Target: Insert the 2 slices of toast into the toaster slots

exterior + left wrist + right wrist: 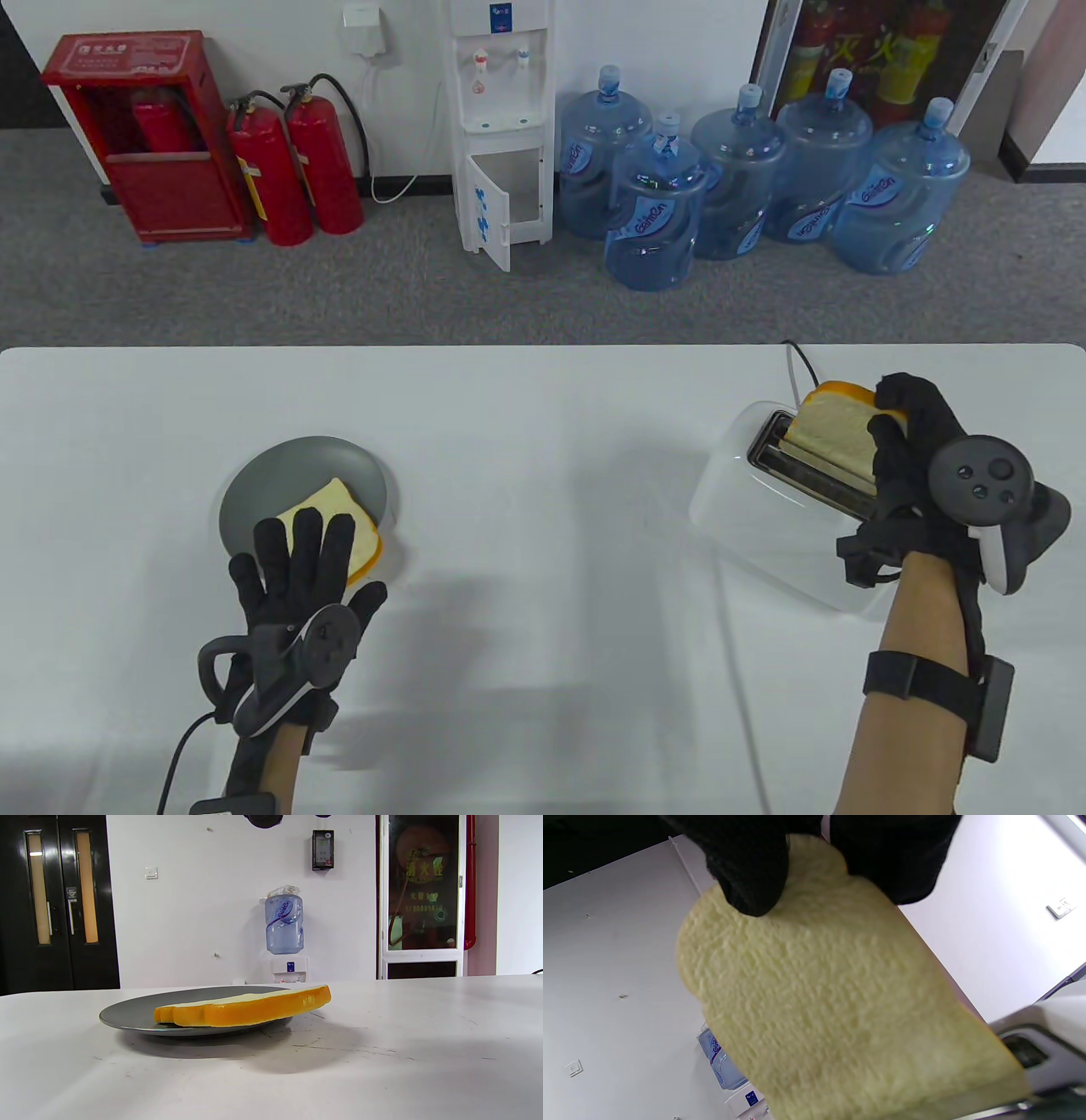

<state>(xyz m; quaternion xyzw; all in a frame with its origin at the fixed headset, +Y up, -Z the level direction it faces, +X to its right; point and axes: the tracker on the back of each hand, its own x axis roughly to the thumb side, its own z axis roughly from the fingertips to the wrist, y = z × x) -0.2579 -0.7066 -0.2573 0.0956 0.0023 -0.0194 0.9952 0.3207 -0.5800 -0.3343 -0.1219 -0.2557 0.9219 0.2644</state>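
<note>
Toast (836, 433) is sitting pinched in my right hand (912, 458), tilted over the toaster (764, 518) slots near the table's (543, 424) right edge. My left hand (297, 577) is hovering flat with fingers spread, gripping nothing, over the second slice (361, 531) lying on the plate (263, 484) toward the left.

White wall (212, 25), grey carpet (254, 289), water dispenser (501, 127), blue bottles (653, 212)

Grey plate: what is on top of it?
One toast slice lies flat on the grey plate, one end overhanging its rim. In the table view the open left hand hovers above, covering part of both.
</note>
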